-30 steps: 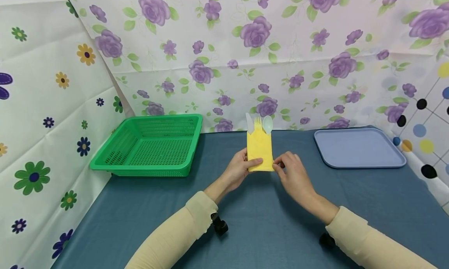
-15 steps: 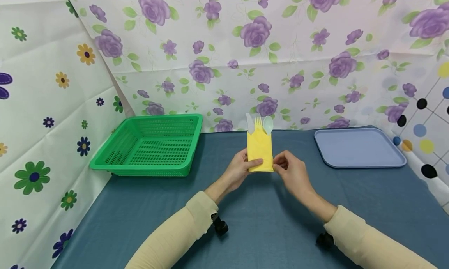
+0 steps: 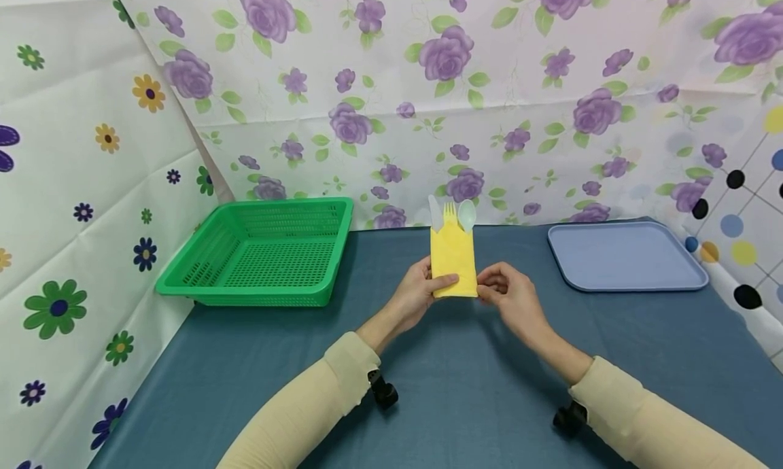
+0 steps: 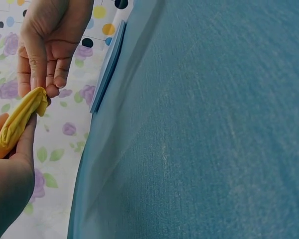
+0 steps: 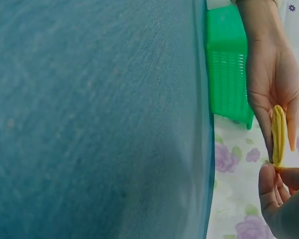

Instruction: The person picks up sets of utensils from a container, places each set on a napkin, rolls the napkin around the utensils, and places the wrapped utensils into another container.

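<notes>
In the head view, a folded yellow napkin [image 3: 453, 251] is held upright above the table like a pouch. From its top stick out a whitish knife [image 3: 436, 213], a yellow fork [image 3: 449, 213] and a pale green spoon [image 3: 467, 216]. My left hand [image 3: 414, 295] grips the napkin's left side, thumb across the front and fingers behind. At the lower right corner, my right hand [image 3: 512, 298] pinches the edge between thumb and fingertips. The right wrist view shows the napkin [image 5: 278, 137] edge-on, its bottom layers folded together.
A green plastic basket [image 3: 247, 300] with perforated sides stands at the back left of the blue-covered table [image 3: 453, 401]. At the back right lies a light blue tray [image 3: 627, 258]. Flowered curtains [image 3: 391, 61] enclose the back and sides.
The right hand's fingers have shifted slightly at the napkin's lower right corner, and its wrist has turned a little. The left hand, napkin and cutlery stay nearly where they were.
</notes>
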`<act>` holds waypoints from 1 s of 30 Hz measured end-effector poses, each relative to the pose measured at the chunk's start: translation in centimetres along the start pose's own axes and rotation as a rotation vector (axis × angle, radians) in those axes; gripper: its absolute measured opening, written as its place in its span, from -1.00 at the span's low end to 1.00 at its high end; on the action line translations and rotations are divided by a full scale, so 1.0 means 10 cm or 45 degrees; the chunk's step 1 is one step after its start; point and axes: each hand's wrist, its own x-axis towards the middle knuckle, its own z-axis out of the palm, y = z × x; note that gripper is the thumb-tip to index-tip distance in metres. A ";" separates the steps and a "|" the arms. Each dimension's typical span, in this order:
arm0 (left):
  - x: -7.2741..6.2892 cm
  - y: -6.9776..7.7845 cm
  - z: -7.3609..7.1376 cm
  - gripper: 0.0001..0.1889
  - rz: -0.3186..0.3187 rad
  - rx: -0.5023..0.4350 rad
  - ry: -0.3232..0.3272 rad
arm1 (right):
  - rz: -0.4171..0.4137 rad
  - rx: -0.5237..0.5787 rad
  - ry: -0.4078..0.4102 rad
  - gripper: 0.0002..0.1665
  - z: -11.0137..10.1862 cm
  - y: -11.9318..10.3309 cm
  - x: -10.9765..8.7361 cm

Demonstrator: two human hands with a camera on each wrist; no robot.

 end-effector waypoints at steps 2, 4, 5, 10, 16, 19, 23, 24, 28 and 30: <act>0.00 0.00 0.00 -0.53 0.002 0.000 -0.002 | 0.012 0.004 0.005 -0.86 -0.01 0.00 0.00; 0.00 0.00 0.00 -0.53 0.005 0.001 -0.002 | 0.033 -0.010 0.021 -0.85 -0.01 -0.01 0.01; 0.00 0.00 0.00 -0.52 0.008 0.001 -0.001 | 0.050 -0.021 0.032 -0.85 -0.01 -0.02 0.01; 0.01 -0.03 0.02 -0.50 0.026 0.005 0.006 | 0.171 0.000 0.084 -0.77 0.01 -0.06 0.05; 0.01 -0.05 0.05 -0.49 0.040 0.018 0.025 | 0.251 0.025 0.120 -0.72 0.04 -0.08 0.06; 0.00 -0.07 0.05 -0.49 0.035 0.011 0.037 | 0.262 0.024 0.131 -0.76 0.07 -0.09 0.05; 0.01 -0.09 0.04 -0.49 0.034 0.008 0.048 | 0.307 0.081 0.139 -0.76 0.10 -0.10 0.04; 0.01 -0.09 0.04 -0.49 0.035 0.007 0.050 | 0.322 0.104 0.137 -0.75 0.11 -0.10 0.03; 0.02 -0.10 0.03 -0.49 0.038 0.009 0.050 | 0.381 0.208 0.122 -0.68 0.10 -0.12 0.03; 0.02 -0.10 0.02 -0.48 0.034 0.011 0.051 | 0.405 0.246 0.111 -0.65 0.09 -0.12 0.03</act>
